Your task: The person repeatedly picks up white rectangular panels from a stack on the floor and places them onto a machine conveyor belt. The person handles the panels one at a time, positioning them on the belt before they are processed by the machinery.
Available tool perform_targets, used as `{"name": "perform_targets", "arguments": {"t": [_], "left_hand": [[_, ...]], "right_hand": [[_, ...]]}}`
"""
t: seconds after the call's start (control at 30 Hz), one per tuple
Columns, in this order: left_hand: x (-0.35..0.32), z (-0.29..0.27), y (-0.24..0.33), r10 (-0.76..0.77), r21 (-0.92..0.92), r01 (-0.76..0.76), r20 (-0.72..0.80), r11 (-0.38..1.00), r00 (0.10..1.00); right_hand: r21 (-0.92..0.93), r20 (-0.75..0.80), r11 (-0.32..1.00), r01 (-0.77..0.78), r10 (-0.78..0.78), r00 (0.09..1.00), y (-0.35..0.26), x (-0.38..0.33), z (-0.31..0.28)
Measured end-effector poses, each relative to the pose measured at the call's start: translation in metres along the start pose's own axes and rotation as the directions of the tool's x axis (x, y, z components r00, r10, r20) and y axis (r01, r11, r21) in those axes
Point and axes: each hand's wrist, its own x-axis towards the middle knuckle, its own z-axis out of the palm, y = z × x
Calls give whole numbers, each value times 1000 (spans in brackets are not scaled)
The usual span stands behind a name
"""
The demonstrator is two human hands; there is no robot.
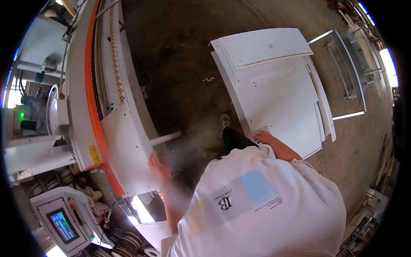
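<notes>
My left hand [159,167] is smeared by motion beside the right edge of a white panel [128,147], which lies along the near end of a long machine with an orange strip [92,81]. Whether its fingers touch the panel cannot be made out. On the other side, my right hand [265,137] rests its fingers at the near left corner of a stack of white boards [278,107]. A small pale piece [260,129] shows just beyond those fingers. A separate white board [261,47] tops the far end of the stack.
A pale bar [166,138] juts from the machine toward my legs. At the lower left stands a control box with a lit screen [64,225], near several rolls of edging [124,246]. Right of the boards is a metal frame [349,64]. A curled scrap [209,79] lies on the floor.
</notes>
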Motion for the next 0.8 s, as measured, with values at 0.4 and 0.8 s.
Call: {"name": "perform_targets", "arguments": {"t": [0.4,0.8], "left_hand": [[-24,118,101,13,-81,109,856,991,516],[-29,102,107,-243,53,372,839,927,486]], "right_hand": [[346,-192,938,-31,103,976,-30,144,-86],[950,-238,265,167,262,935,-156,325,-191]]}}
